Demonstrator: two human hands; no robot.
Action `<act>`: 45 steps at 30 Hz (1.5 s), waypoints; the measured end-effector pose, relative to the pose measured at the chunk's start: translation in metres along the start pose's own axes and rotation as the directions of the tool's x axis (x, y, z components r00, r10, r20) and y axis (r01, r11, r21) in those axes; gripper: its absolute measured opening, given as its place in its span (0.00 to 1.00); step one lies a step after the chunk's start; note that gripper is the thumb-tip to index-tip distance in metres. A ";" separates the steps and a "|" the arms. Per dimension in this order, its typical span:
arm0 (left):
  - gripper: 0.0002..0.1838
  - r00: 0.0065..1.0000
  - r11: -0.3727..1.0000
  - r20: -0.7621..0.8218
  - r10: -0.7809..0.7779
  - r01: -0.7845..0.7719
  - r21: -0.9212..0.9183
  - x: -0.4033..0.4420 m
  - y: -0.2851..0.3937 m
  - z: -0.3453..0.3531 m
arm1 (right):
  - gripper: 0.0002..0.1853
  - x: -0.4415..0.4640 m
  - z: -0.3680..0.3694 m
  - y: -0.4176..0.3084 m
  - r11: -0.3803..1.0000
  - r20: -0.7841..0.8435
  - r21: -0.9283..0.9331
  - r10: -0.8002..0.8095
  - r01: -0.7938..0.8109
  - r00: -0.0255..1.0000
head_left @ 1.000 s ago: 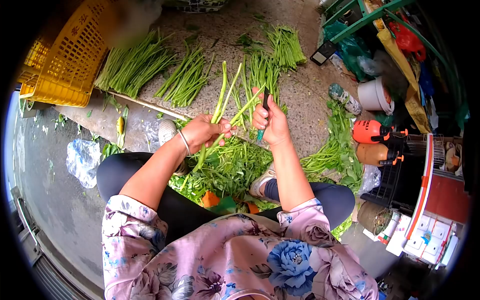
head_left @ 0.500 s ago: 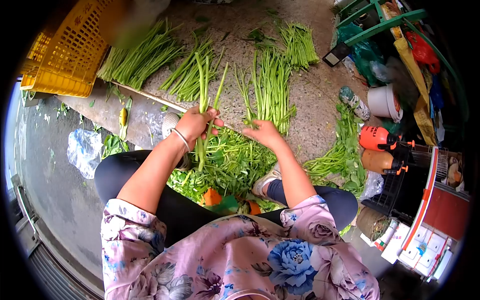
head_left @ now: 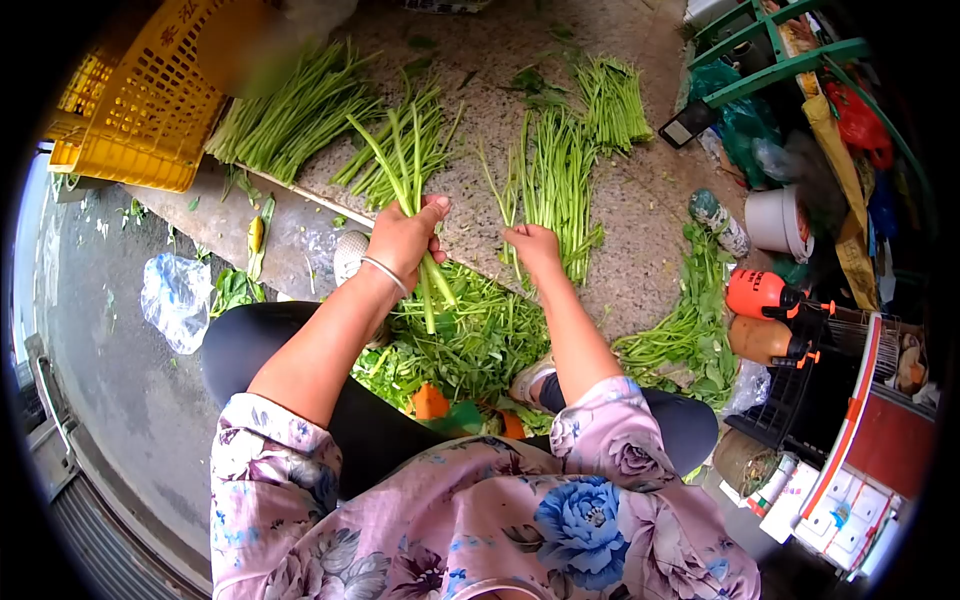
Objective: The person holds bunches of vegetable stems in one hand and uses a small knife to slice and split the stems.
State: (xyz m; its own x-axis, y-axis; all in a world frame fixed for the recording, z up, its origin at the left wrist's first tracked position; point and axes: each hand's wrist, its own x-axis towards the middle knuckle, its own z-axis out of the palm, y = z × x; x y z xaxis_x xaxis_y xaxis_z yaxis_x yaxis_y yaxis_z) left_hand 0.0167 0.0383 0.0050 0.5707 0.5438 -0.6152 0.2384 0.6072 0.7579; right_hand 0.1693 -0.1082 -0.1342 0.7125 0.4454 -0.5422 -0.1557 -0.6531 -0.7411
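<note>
My left hand point(head_left: 405, 242) is wrapped round a few long green vegetable stems point(head_left: 409, 165), which fan out above it and stick out below. My right hand point(head_left: 537, 250) is closed at the lower end of some thin green stems point(head_left: 507, 195) lying on the stone slab; its fingertips pinch them. Just right of these lies a thick bundle of trimmed stems point(head_left: 557, 190). Below both hands, between my feet, is a pile of loose green leaves point(head_left: 470, 325).
More stem bundles point(head_left: 298, 115) lie along the slab point(head_left: 465, 240). A yellow plastic crate point(head_left: 150, 105) stands upper left. Leafy stems point(head_left: 690, 335) lie on the right, near spray bottles point(head_left: 755, 293) and a white bucket point(head_left: 775, 222). A plastic bag point(head_left: 175, 300) lies on the left.
My right hand has gone from loosely spread fingers to a pinch on the thin stems. The stems in my left hand have gathered together and now tilt to the left.
</note>
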 end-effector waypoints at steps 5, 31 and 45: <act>0.08 0.994 0.992 0.007 -0.109 0.109 -0.064 0.003 -0.011 0.010 | 0.06 -0.095 -0.010 -0.053 0.854 0.109 0.519 -0.021 -0.039 0.994; 0.09 0.935 0.984 0.351 0.044 -0.102 0.146 -0.015 -0.010 0.035 | 0.20 -0.132 -0.065 -0.082 0.564 -0.018 0.792 -0.363 0.235 0.932; 0.07 0.926 0.881 0.367 0.089 -0.245 0.404 -0.009 -0.018 0.017 | 0.17 -0.100 -0.078 -0.044 0.858 -0.134 0.378 -0.321 0.348 0.938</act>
State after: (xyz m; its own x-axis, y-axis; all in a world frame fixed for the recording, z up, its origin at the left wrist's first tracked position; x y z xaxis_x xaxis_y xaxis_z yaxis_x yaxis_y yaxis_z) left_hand 0.0207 0.0124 0.0013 0.8379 0.3456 -0.4224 0.3879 0.1674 0.9064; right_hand 0.1586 -0.1714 -0.0164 0.8095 0.5454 -0.2174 -0.1444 -0.1739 -0.9741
